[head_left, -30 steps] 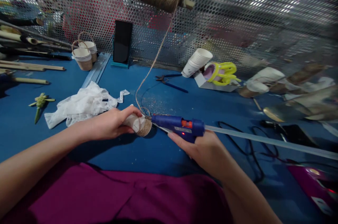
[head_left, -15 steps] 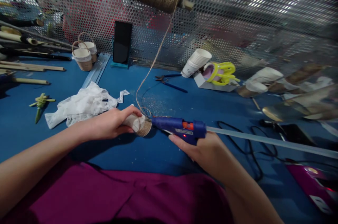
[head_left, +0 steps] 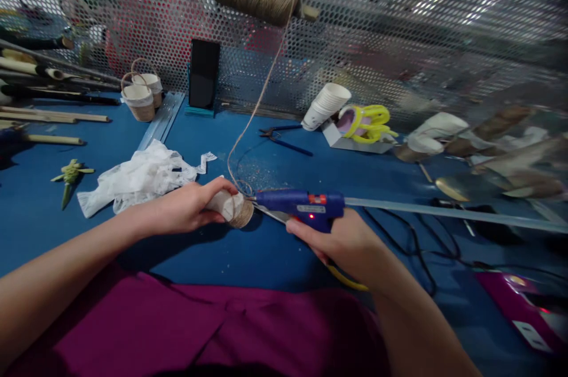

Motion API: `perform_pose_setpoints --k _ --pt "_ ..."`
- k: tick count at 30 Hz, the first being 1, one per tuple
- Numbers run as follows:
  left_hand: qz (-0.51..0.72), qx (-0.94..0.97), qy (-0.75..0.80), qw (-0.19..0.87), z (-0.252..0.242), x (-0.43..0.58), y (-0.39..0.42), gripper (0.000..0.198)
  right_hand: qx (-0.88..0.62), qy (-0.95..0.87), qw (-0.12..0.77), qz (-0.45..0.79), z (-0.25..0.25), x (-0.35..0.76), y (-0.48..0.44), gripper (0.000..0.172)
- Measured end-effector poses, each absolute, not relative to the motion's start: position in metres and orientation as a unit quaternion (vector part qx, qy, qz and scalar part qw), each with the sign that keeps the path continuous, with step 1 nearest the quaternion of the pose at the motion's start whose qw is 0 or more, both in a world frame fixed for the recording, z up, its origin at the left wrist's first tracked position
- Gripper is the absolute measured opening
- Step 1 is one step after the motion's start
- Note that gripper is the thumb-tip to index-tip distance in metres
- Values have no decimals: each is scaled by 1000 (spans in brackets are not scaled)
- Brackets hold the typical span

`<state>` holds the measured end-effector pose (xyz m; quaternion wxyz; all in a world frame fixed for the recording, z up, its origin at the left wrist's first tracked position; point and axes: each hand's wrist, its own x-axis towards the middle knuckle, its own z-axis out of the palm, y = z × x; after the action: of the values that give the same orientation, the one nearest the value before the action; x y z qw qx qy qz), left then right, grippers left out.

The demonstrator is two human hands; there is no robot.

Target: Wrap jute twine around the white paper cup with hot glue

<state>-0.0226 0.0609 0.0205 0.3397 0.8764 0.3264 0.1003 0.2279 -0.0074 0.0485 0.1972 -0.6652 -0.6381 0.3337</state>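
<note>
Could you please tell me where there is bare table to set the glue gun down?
Bare table lies between the pliers and the black cables, and along the near edge by the left hand and right hand. Another patch sits between the white lace and the phone. The right end is crowded with clutter, the far left with sticks.

The person wears a plain magenta garment (head_left: 199,329), with forearms (head_left: 66,282) bare of sleeves.
</note>
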Motion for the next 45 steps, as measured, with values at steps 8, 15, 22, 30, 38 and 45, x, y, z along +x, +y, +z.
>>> perform_pose_setpoints --k 8,15,22,30,38,45 --pt "134 873 345 319 23 -23 59 51 -734 -548 305 261 32 258 30 37" --pt "153 872 341 315 23 -24 57 53 -786 -549 235 161 11 266 55 32" --pt "151 880 308 328 28 -24 50 51 -783 -571 242 45 8 262 54 19" --pt "152 891 270 333 40 -22 35 51 -591 -724 241 264 34 212 21 22" --pt "142 884 262 359 49 -23 32 49 -513 -784 200 285 28 215 16 13" --pt "147 872 261 387 50 -25 32 52 -531 -733 224 362 25 210 14 37"
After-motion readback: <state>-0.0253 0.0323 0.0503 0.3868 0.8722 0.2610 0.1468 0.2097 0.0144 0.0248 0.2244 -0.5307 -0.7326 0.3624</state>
